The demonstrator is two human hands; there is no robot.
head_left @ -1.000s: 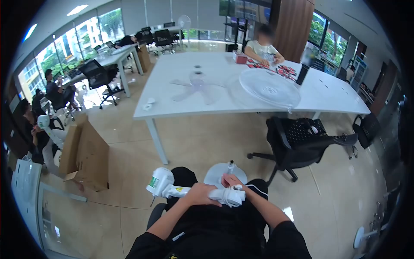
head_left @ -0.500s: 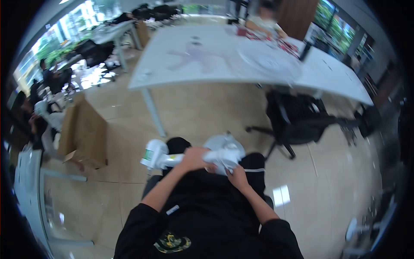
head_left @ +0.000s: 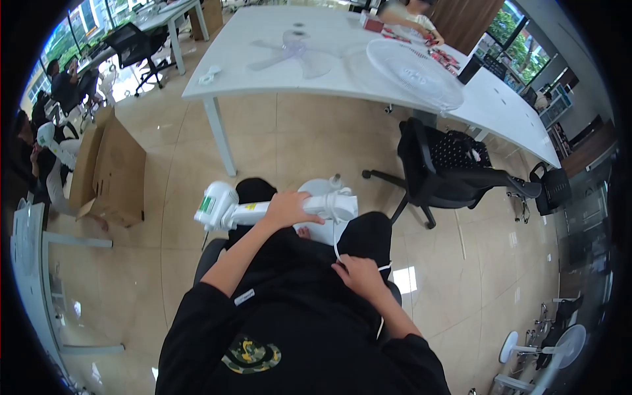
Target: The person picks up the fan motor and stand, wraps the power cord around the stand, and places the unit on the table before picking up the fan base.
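Observation:
A white electric fan [head_left: 250, 212] without its blades lies across my lap, its motor head to the left and its round base [head_left: 318, 187] behind the right end. My left hand [head_left: 288, 210] is closed round the fan's pole. White cord is wound in loops about the right end of the pole, and one length of the power cord [head_left: 337, 241] runs down from there. My right hand [head_left: 361, 273] pinches that cord between thumb and fingers, above my right thigh.
Ahead, a white table [head_left: 257, 79] carries a clear fan blade [head_left: 296, 56], a round fan grille [head_left: 416, 74] and a small white part [head_left: 210, 74]. A person sits behind it. A cardboard box [head_left: 118, 172] stands left, a black office chair [head_left: 441, 158] right.
My right hand has moved off the fan's right end, towards my body, with the cord now stretched between them. My left hand keeps its hold on the pole. The view has tilted downward.

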